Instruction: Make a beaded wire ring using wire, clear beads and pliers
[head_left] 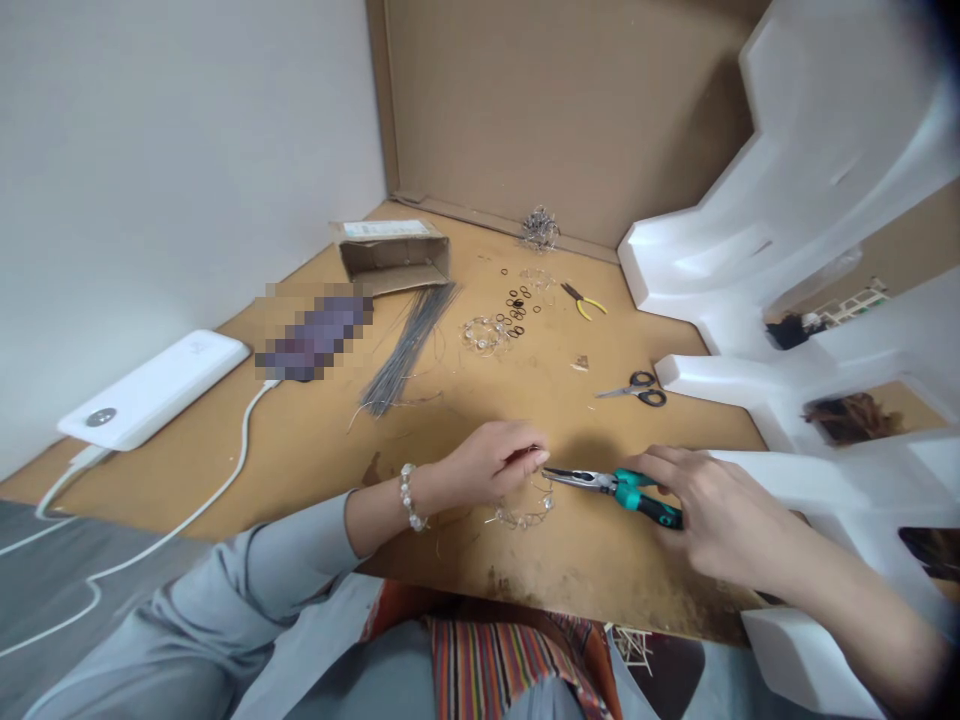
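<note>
My left hand (504, 462) is closed in a pinch on a beaded wire ring (525, 518), whose clear beads hang just below my fingers. Around the handles of long-nose pliers (622, 488) with teal and black grips, my right hand (694, 500) is closed. The plier tips point left and meet the wire close to my left fingertips; whether they are clamped on it I cannot tell. A second beaded wire ring (484, 335) lies farther back on the table.
Grey wire lengths (409, 350) lie by an open cardboard box (394, 255). Small dark rings (517, 305), yellow-handled pliers (583, 300), scissors (637, 390) and a wire tangle (540, 230) are scattered behind. A white power bank (154, 385) with a cable stands left. White moulded foam (697, 270) borders the right.
</note>
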